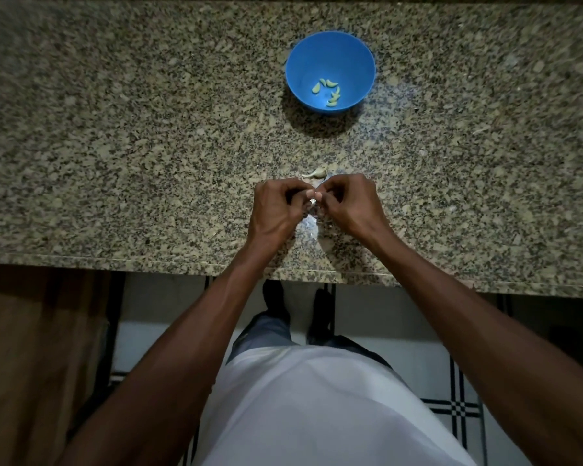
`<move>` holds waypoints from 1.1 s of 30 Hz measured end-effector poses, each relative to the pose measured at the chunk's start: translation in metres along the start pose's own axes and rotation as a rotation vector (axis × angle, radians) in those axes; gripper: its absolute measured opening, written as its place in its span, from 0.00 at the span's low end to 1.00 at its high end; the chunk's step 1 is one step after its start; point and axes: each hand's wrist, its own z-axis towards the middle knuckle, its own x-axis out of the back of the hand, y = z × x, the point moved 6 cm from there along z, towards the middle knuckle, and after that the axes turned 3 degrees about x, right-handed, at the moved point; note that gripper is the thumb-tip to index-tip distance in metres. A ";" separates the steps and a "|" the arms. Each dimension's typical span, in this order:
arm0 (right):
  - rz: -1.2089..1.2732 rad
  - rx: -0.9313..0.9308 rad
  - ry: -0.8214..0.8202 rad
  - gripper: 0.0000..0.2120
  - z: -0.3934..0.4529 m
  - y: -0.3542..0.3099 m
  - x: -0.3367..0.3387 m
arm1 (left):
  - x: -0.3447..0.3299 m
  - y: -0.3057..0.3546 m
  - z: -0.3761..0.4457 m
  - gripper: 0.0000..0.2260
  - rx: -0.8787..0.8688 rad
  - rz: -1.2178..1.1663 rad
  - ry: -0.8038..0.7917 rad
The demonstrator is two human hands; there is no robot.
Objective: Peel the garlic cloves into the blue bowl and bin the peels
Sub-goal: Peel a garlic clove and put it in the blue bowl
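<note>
both hands pinching one clove over the desk edge

left hand (276, 210) and right hand (347, 205) meet, fingers (308, 196) clenched on a garlic clove (313, 202), low so skins fall on the desk (115, 129). unpeeled clove (315, 173) waits just beyond; blue bowl (330, 55) farther, holding peeled cloves (329, 90).

Blue bowl (330, 52) upright, holding peeled cloves (329, 90).

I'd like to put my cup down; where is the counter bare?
Bare granite lies left of the blue bowl and left hand, and right of the right hand. Crowded: the middle strip, with an unpeeled clove.
</note>
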 end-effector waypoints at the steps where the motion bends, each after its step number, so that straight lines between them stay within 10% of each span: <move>1: -0.016 0.011 0.008 0.09 -0.001 0.000 -0.003 | 0.000 0.000 0.001 0.05 0.003 0.009 -0.003; 8: 0.313 -0.169 -0.004 0.09 -0.004 0.018 -0.014 | -0.002 -0.010 0.005 0.06 0.138 0.058 -0.029; 18: 0.504 -0.250 -0.003 0.06 -0.011 0.033 -0.013 | -0.017 -0.029 -0.001 0.05 0.589 -0.539 -0.225; 25: 0.568 -0.276 -0.036 0.07 -0.014 0.039 -0.004 | -0.013 -0.014 -0.003 0.13 0.205 -0.250 -0.230; 33: 0.580 -0.244 -0.071 0.10 -0.014 0.032 0.001 | -0.016 -0.012 -0.003 0.04 0.197 -0.197 -0.087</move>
